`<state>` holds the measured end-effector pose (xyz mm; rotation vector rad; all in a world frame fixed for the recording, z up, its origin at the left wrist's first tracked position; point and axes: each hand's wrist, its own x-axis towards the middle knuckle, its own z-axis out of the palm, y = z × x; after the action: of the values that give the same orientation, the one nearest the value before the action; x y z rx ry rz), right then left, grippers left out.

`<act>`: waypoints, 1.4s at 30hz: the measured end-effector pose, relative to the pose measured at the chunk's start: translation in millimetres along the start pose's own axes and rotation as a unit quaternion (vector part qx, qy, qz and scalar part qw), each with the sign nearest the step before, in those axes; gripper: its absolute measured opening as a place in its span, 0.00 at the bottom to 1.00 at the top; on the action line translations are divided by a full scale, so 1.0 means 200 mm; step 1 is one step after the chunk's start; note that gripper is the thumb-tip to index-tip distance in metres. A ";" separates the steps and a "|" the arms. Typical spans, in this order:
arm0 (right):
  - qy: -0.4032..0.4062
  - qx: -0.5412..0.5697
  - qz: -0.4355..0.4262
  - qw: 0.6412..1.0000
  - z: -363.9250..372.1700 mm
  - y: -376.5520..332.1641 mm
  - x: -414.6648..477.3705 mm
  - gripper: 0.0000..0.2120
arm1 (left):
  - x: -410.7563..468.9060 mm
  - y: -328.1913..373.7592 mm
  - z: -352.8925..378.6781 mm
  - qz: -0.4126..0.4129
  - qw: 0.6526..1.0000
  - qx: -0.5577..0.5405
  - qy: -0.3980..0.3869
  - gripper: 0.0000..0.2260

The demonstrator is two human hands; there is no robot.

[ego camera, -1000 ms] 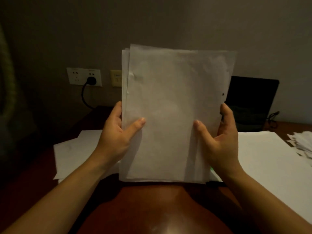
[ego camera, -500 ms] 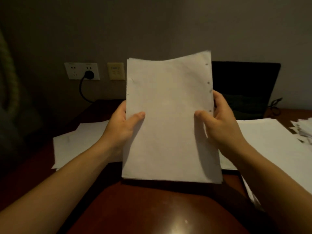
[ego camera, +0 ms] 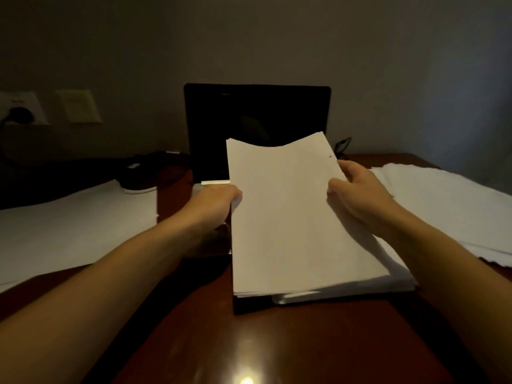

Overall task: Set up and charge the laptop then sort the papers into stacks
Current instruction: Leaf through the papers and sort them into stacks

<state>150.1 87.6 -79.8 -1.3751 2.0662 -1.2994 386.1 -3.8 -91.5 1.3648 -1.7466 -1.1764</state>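
White paper sheaf (ego camera: 291, 217), top edge sagging, between both hands.

A black open laptop (ego camera: 257, 115) stands at frame centre, its screen dark and upright. A thick sheaf of white paper (ego camera: 291, 217) slants over its keyboard, top edge sagging. A flat white paper stack (ego camera: 69, 225) lies at left, and a ragged-edged white paper pile (ego camera: 448, 206) at right.
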 end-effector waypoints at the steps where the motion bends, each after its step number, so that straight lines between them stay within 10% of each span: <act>1: 0.005 -0.017 -0.004 1.000 -0.04 0.04 0.02 0.22 | 0.01 0.01 0.04 0.009 0.999 0.034 -0.016 0.11; 11: -0.037 -0.227 -0.028 0.973 -0.09 0.25 0.15 0.24 | 0.08 0.01 0.23 0.082 0.931 0.354 -0.015 0.20; 29: -0.032 -0.319 -0.073 0.944 -0.09 0.21 0.07 0.13 | 0.03 -0.01 0.23 0.147 0.919 0.364 0.016 0.19; 42: -0.149 -0.310 -0.259 0.903 0.48 -0.28 -0.12 0.15 | -0.09 -0.32 -0.55 0.169 0.881 0.422 0.131 0.17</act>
<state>259.1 53.8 -88.0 -2.3525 2.0425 -0.5008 512.7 -20.0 -103.1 1.4768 -2.2643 0.0174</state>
